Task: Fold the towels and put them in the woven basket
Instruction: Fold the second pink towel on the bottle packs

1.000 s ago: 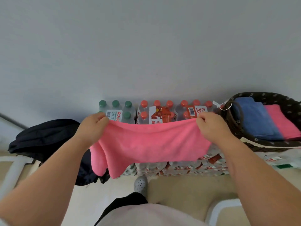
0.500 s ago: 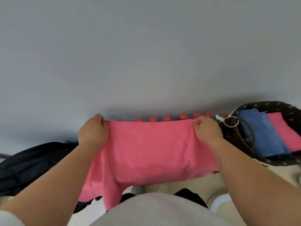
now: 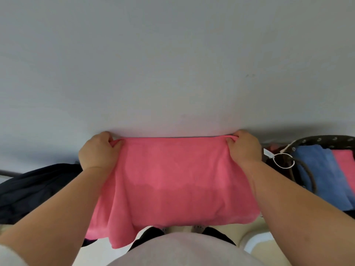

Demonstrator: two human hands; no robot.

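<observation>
The held-up pink towel (image 3: 172,185) blocks most of the near middle of the scene, so whatever stands behind it against the grey wall (image 3: 172,64) cannot be seen. Below its hem only two small speckled shapes show, too cut off to identify, and the person's pale shirt (image 3: 182,250) fills the bottom edge. On the far right the basket (image 3: 326,140) is cropped by the frame; only its dark patterned rim and part of the inside show. A blue towel (image 3: 318,169) lies folded in it, and beside that, further right, a folded pink one (image 3: 345,166) is mostly out of frame. A white tag (image 3: 268,153) on a thin loop hangs at the basket's left side. On the left, a dark heap of cloth (image 3: 38,189) is partly covered by the left forearm.

The left hand (image 3: 98,152) and right hand (image 3: 245,148) are set well apart, each with fingers curled around a top corner of the pink towel. Its upper edge is stretched taut and level between them. The rest hangs down towards the person, with the lower left side drooping lowest in loose folds. The right hand is just left of the basket.
</observation>
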